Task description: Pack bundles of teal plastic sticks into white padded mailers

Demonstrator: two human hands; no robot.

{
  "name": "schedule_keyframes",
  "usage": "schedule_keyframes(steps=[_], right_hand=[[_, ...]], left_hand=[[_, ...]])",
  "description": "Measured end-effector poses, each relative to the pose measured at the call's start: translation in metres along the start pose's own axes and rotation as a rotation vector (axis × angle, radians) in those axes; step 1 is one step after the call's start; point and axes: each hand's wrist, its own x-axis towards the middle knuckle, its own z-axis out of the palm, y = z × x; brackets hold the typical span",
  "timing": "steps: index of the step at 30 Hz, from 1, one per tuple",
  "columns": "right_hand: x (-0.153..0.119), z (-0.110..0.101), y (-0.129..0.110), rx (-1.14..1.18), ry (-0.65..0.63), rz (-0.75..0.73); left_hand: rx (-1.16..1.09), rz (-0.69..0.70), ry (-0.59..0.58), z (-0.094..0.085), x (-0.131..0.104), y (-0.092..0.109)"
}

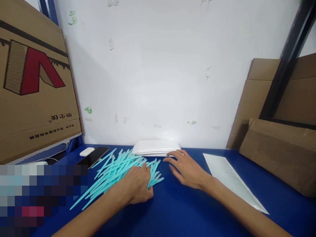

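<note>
A loose pile of thin turquoise sticks with pale tips [116, 172] lies on the blue table, left of centre. My left hand [139, 184] is over the right part of the pile with its fingers curled in; what they hold, if anything, is hidden. To the right, my right hand [186, 169] hovers low over the table, palm down, fingers spread and with nothing in them. Its fingertips are near a stack of white flat packets [156, 147] against the wall. One long white packet [232, 181] lies beyond my right forearm.
A dark phone [98, 156] and a white case [87, 151] lie left of the pile. A large printed cardboard box [39, 82] stands at the left. Brown cardboard [278, 151] and a dark post [283, 59] are at the right. A white wall [158, 72] bounds the back of the blue table [168, 210].
</note>
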Motion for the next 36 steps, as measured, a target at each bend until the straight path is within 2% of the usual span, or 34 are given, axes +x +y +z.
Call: schedule_keyframes(steps=[10, 15, 18, 21, 24, 29, 36], right_hand=[[-0.004, 0.001, -0.010, 0.132, -0.090, -0.086], [-0.004, 0.001, -0.010, 0.146, -0.096, -0.085], [-0.001, 0.000, -0.008, 0.051, -0.098, -0.102], [0.001, -0.006, -0.007, -0.160, -0.117, -0.135], [0.002, -0.014, -0.011, -0.291, -0.116, -0.141], [0.000, -0.023, -0.020, -0.287, -0.089, -0.110], [0.004, -0.014, -0.036, -0.264, -0.082, -0.083]], left_hand=[[0.071, 0.095, 0.026, 0.008, 0.009, 0.011], [0.116, 0.113, 0.133, 0.015, 0.012, 0.010], [0.139, 0.102, 0.203, 0.014, 0.012, 0.012], [0.126, 0.081, 0.235, 0.011, 0.010, 0.014], [0.082, 0.099, 0.199, 0.010, 0.009, 0.013], [0.029, 0.118, 0.175, 0.009, 0.007, 0.011], [-0.072, 0.012, 0.176, 0.006, 0.010, 0.021]])
